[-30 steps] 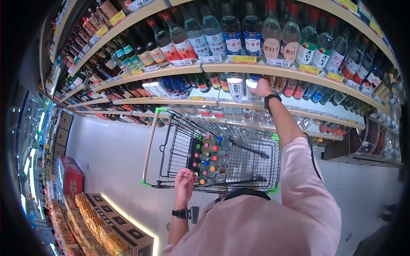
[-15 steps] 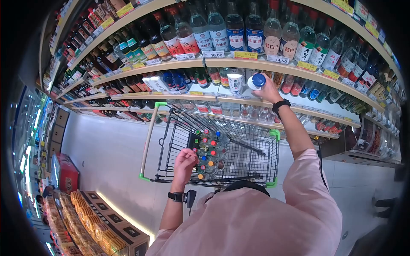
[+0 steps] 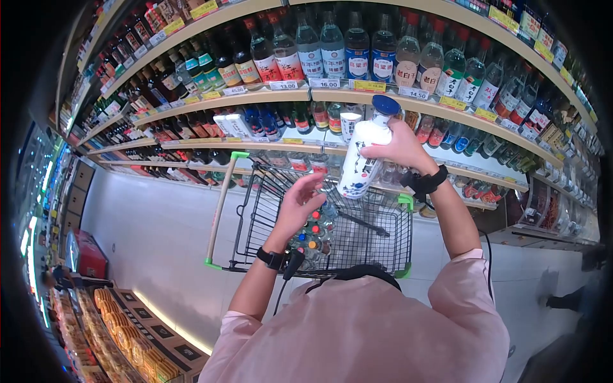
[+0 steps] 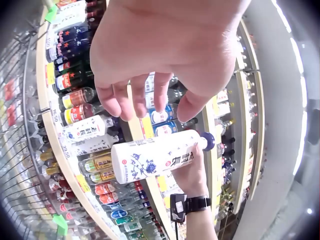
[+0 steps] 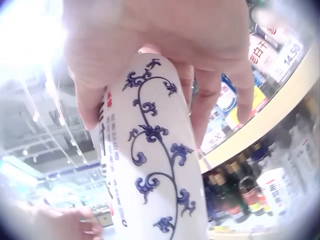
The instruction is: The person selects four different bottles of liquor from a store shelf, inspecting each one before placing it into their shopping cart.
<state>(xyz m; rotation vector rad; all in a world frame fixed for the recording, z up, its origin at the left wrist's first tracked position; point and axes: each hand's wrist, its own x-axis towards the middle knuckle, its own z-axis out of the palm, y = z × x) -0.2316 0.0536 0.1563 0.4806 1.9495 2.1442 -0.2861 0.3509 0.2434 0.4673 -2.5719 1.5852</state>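
My right hand [image 3: 403, 148] grips a white bottle [image 3: 365, 156] with blue floral print and a dark blue cap, tilted, over the cart's far side. In the right wrist view the right hand [image 5: 165, 45] wraps the upper part of the bottle [image 5: 155, 150]. My left hand [image 3: 298, 207] is above the bottles in the cart, fingers relaxed, holding nothing. From the left wrist view, the left hand [image 4: 160, 60] hangs apart from the bottle [image 4: 155, 156], its fingers spread towards it. A similar white bottle [image 3: 349, 127] stands on the shelf.
The wire cart [image 3: 255, 239] with green corners holds several clear bottles with coloured caps [image 3: 313, 245]. Beyond it, curved shelves [image 3: 249, 97] carry rows of bottles and price tags. Packaged snacks [image 3: 137, 335] are stacked at lower left, near a red case [image 3: 87, 253].
My right hand has brought the white bottle off the shelf and nearer, over the cart. My left hand has moved up and right, towards the bottle. The view has shifted slightly.
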